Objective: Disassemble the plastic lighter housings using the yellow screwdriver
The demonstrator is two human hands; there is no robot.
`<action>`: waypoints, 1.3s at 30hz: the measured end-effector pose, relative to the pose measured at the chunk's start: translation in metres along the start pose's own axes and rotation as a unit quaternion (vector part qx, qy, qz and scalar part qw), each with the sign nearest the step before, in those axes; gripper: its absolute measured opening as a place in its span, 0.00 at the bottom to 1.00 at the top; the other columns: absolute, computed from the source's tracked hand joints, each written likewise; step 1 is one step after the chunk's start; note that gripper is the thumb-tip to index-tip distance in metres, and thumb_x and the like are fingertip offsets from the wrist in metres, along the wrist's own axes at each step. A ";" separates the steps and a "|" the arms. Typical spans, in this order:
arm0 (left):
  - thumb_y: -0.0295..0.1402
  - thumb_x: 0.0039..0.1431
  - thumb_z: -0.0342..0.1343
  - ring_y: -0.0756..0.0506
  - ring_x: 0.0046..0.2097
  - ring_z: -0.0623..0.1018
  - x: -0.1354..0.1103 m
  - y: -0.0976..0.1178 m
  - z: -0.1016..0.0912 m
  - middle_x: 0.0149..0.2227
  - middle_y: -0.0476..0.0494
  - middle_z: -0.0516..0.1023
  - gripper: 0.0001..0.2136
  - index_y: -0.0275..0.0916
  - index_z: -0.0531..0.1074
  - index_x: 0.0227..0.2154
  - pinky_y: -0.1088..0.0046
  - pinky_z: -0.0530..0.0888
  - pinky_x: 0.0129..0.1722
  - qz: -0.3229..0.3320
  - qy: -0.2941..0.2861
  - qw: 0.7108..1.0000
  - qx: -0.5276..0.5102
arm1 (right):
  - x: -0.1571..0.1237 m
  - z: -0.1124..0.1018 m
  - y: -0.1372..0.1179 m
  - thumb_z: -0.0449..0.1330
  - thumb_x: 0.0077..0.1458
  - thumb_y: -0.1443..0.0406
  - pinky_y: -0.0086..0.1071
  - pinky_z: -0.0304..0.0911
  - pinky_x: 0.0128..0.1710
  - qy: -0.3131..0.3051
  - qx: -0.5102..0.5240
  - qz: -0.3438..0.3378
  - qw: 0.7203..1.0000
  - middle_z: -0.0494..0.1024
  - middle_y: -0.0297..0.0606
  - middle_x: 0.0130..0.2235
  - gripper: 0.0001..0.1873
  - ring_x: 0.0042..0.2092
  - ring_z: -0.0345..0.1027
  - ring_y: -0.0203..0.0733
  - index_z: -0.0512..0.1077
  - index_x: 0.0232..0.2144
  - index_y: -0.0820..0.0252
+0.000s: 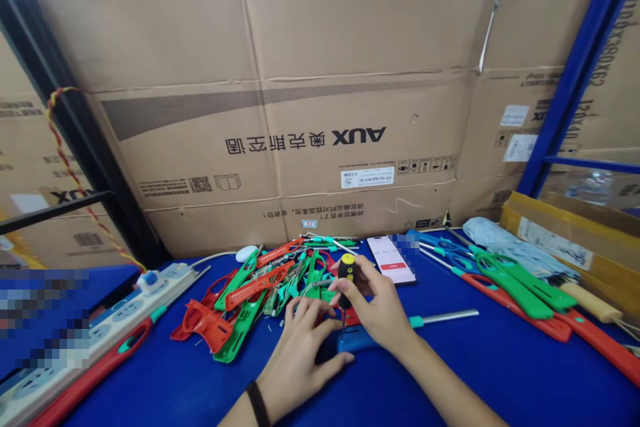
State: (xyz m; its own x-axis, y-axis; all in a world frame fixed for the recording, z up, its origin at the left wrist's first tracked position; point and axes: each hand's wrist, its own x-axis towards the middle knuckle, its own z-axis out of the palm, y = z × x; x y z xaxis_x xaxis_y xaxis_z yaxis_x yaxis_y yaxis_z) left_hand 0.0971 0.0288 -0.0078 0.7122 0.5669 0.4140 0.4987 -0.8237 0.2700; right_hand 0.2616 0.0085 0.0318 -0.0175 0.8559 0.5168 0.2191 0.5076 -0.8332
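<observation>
1. Black-and-yellow screwdriver (pixel 347 273): it stands almost upright in the middle of the scene, with its thin shaft pointing down beside a red plastic piece (pixel 353 317).
2. The right hand (pixel 376 303) is closed around the screwdriver's handle, with its fingers wrapped over the top.
3. The left hand (pixel 295 360), with a black wristband (pixel 257 403), lies curved and part open, its fingers spread. Its thumb reaches a blue plastic handle (pixel 356 340), and its fingertips are at the near edge of a heap. I cannot tell whether it grips anything.
4. A steel rod (pixel 445 317) with a teal collar runs right from the blue plastic handle.
5. The heap of red and green plastic handles (pixel 255 293) lies tangled on the blue worktop (pixel 475 380), just left of and beyond the hands.
6. Farther off, a smartphone (pixel 390 259) lies beyond the hands, and a white power strip (pixel 100 340) lies to the left.
7. More green and red handles (pixel 515 293) lie to the right, and a flattened AUX cardboard box (pixel 280 147) stands along the far edge.
</observation>
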 end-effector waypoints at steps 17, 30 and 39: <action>0.38 0.57 0.57 0.39 0.47 0.67 -0.001 -0.001 0.001 0.43 0.43 0.69 0.12 0.44 0.72 0.43 0.54 0.64 0.50 -0.002 -0.008 1.000 -0.011 | -0.002 0.005 0.008 0.54 0.58 0.55 0.31 0.69 0.32 0.004 0.005 -0.008 1.000 0.76 0.34 0.33 0.11 0.31 0.74 0.39 0.63 0.39 0.55; 0.40 0.55 0.59 0.39 0.47 0.67 0.000 -0.001 0.001 0.42 0.44 0.69 0.12 0.45 0.72 0.42 0.54 0.62 0.49 -0.013 -0.004 1.000 -0.012 | -0.006 -0.001 0.002 0.52 0.60 0.57 0.32 0.65 0.35 -0.063 -0.013 -0.002 0.998 0.75 0.34 0.29 0.11 0.32 0.71 0.40 0.65 0.40 0.57; 0.39 0.56 0.59 0.40 0.47 0.66 0.000 0.000 0.002 0.43 0.45 0.69 0.12 0.45 0.72 0.43 0.57 0.64 0.49 -0.024 -0.010 0.999 -0.035 | -0.005 0.015 0.003 0.43 0.61 0.47 0.32 0.61 0.33 -0.061 0.235 0.062 0.968 0.63 0.33 0.31 0.20 0.29 0.59 0.36 0.62 0.43 0.52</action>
State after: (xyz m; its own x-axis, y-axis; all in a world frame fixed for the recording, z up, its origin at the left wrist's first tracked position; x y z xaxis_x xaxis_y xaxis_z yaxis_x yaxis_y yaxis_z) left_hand 0.0976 0.0288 -0.0094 0.6980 0.6055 0.3824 0.4971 -0.7940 0.3498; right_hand 0.2474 0.0078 0.0236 -0.1409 0.9041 0.4035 -0.2407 0.3640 -0.8998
